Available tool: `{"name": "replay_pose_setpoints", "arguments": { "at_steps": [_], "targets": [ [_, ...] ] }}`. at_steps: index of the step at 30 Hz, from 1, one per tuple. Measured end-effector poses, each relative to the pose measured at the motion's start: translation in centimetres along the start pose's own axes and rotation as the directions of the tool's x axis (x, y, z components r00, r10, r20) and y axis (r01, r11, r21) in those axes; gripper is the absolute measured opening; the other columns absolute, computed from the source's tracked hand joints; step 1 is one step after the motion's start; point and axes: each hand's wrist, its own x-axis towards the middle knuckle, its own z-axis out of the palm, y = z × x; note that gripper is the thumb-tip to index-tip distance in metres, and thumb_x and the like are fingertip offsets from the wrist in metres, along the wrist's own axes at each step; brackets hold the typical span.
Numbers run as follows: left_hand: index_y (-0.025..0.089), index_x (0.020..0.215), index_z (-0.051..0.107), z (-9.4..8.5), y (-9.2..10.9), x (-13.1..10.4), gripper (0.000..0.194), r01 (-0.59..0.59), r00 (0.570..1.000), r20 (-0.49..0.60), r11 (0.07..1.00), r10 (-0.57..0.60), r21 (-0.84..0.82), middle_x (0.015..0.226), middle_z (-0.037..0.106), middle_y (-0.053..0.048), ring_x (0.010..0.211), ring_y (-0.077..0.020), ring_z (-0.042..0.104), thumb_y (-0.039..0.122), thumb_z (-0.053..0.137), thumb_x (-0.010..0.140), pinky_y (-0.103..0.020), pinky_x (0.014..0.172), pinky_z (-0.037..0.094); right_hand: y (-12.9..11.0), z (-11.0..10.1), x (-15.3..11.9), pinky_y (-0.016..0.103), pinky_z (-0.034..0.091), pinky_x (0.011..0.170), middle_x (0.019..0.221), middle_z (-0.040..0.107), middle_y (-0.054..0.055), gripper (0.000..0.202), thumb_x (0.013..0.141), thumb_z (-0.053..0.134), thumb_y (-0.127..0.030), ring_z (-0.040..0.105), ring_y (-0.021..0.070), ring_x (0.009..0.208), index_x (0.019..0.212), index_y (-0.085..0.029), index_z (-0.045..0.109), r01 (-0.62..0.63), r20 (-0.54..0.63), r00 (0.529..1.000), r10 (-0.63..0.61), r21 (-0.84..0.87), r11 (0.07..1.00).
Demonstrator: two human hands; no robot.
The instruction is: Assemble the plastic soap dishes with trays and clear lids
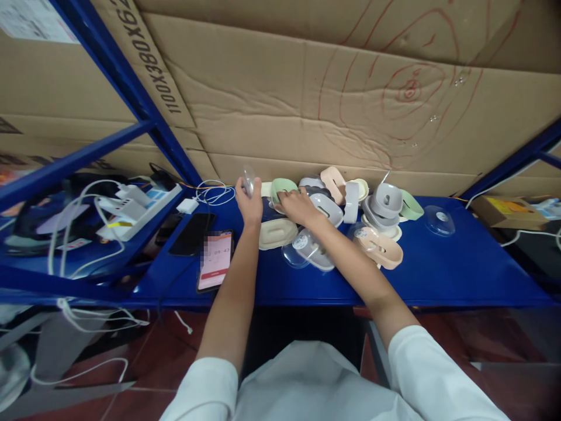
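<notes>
At the left of the pile, my left hand point(249, 200) is raised and closed around a clear plastic lid point(248, 180). My right hand point(298, 207) reaches into the pile, its fingers bent over the near edge of a light green soap dish point(283, 186); its fingertips are partly hidden. Just below the hands lies a cream soap dish point(277, 233). A grey-white dish point(322, 255) and another clear lid point(294, 256) lie nearer the front, beside my right forearm.
Stacked grey dishes point(388, 202), a peach dish point(388, 251) and a loose clear lid point(439, 221) lie to the right on the blue table point(460, 269). A lit phone point(215, 260), a dark phone point(191, 234) and a power strip point(142, 213) are left. Cardboard point(263, 88) stands behind.
</notes>
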Motion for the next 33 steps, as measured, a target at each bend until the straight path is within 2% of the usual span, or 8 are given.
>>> {"name": "replay_pose_setpoints", "arguments": {
  "at_steps": [3, 8, 15, 21, 25, 29, 31, 33],
  "targets": [
    [0.02, 0.162, 0.04, -0.3, -0.3, -0.1, 0.078, -0.006, 1.0, -0.023, 0.993, 0.009, 0.114, 0.161, 0.048, -0.019, 0.152, -0.0294, 0.049, 0.052, 0.069, 0.097, -0.041, 0.127, 0.037, 0.2, -0.2, 0.1, 0.057, 0.03, 0.113, 0.122, 0.076, 0.025, 0.044, 0.114, 0.041, -0.041, 0.066, 0.0374, 0.123, 0.134, -0.008, 0.062, -0.055, -0.006, 0.998, 0.055, 0.019, 0.998],
    [0.016, 0.159, 0.047, -0.6, -0.7, -0.2, 0.079, 0.029, 0.999, 0.029, 0.962, -0.038, 0.271, 0.158, 0.054, -0.023, 0.151, -0.0354, 0.05, 0.053, 0.07, 0.094, -0.048, 0.125, 0.039, 0.5, -0.2, 0.1, 0.06, 0.028, 0.112, 0.133, 0.072, 0.025, 0.045, 0.116, 0.033, -0.041, 0.065, 0.0381, 0.125, 0.133, -0.01, 0.06, -0.104, -0.003, 0.995, 0.105, 0.078, 0.992],
    [0.016, 0.16, 0.047, -0.8, -0.6, -0.2, 0.081, -0.01, 0.996, 0.087, 0.913, -0.028, 0.408, 0.157, 0.056, -0.023, 0.149, -0.0365, 0.052, 0.06, 0.067, 0.095, -0.046, 0.122, 0.043, 1.0, -0.8, -0.4, 0.054, 0.029, 0.113, 0.135, 0.071, 0.02, 0.042, 0.107, 0.055, -0.048, 0.059, 0.0362, 0.132, 0.132, -0.015, 0.056, -0.08, 0.008, 0.997, 0.079, 0.194, 0.978],
    [0.021, 0.165, 0.039, -1.1, -0.5, -0.5, 0.084, -0.023, 0.998, 0.059, 0.85, -0.009, 0.526, 0.163, 0.048, -0.022, 0.15, -0.0401, 0.048, 0.062, 0.064, 0.096, -0.056, 0.122, 0.041, 1.8, -2.9, 0.0, 0.05, 0.032, 0.111, 0.115, 0.074, 0.011, 0.037, 0.104, 0.051, -0.049, 0.066, 0.0304, 0.113, 0.124, -0.018, 0.055, -0.114, -0.207, 0.953, 0.222, 0.432, 0.895],
    [0.019, 0.166, 0.038, -1.5, -0.6, -1.0, 0.089, -0.053, 0.998, 0.067, 0.799, 0.016, 0.599, 0.164, 0.043, -0.026, 0.15, -0.0476, 0.044, 0.063, 0.065, 0.093, -0.066, 0.12, 0.036, 5.0, -6.7, -1.6, 0.05, 0.041, 0.107, 0.104, 0.071, 0.006, 0.041, 0.108, 0.042, -0.059, 0.067, 0.0266, 0.1, 0.12, -0.023, 0.056, -0.119, -0.416, 0.844, 0.34, 0.473, 0.873],
    [0.02, 0.164, 0.044, -1.6, -0.6, -1.3, 0.084, -0.158, 0.98, 0.192, 0.778, 0.049, 0.608, 0.163, 0.047, -0.025, 0.149, -0.0481, 0.044, 0.061, 0.065, 0.093, -0.067, 0.12, 0.036, 10.6, -9.9, -5.0, 0.054, 0.046, 0.107, 0.11, 0.072, 0.01, 0.052, 0.102, 0.053, -0.069, 0.066, 0.0298, 0.11, 0.122, -0.022, 0.06, -0.226, -0.568, 0.698, 0.435, 0.401, 0.888],
    [0.025, 0.165, 0.044, -1.5, -0.7, -1.2, 0.082, -0.259, 0.957, 0.261, 0.765, 0.123, 0.59, 0.168, 0.043, -0.021, 0.153, -0.0472, 0.039, 0.061, 0.066, 0.094, -0.069, 0.122, 0.031, 13.3, -10.3, -6.6, 0.056, 0.046, 0.108, 0.115, 0.073, 0.013, 0.054, 0.1, 0.057, -0.068, 0.066, 0.0313, 0.115, 0.121, -0.019, 0.063, -0.317, -0.538, 0.709, 0.456, 0.334, 0.888],
    [0.027, 0.166, 0.042, -1.4, -0.8, -0.9, 0.081, -0.358, 0.923, 0.328, 0.756, 0.199, 0.548, 0.172, 0.039, -0.018, 0.157, -0.0462, 0.035, 0.06, 0.064, 0.095, -0.071, 0.124, 0.028, 15.4, -9.9, -7.7, 0.051, 0.049, 0.105, 0.116, 0.075, 0.016, 0.052, 0.104, 0.052, -0.061, 0.069, 0.027, 0.109, 0.118, -0.013, 0.068, -0.346, -0.42, 0.801, 0.427, 0.257, 0.902]
  ]
}}
